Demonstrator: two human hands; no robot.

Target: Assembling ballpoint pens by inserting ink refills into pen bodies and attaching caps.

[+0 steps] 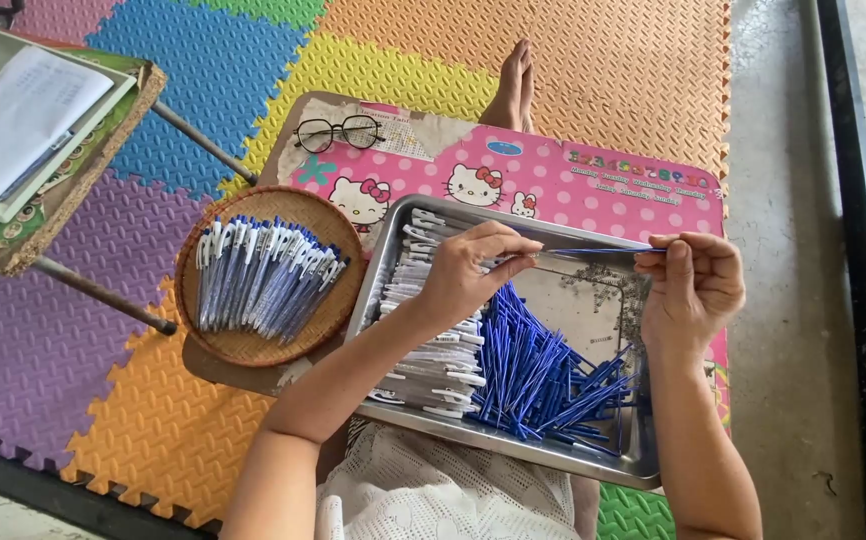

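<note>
My left hand (469,268) and my right hand (690,285) hold the two ends of a thin blue pen refill (593,250) level above a steel tray (513,441). In the tray lie a pile of blue refills (538,375), a stack of white pen barrels (433,365) on the left, and a scatter of tiny metal springs (608,282) at the far right. A round woven basket (253,345) to the left holds several assembled white-and-blue pens (263,272).
The tray rests on a small pink cartoon-print table (553,180) with black-rimmed glasses (340,132) on its far corner. Coloured foam mats (203,70) cover the floor. A low table with papers (13,120) stands at the upper left. My foot (513,90) lies beyond the table.
</note>
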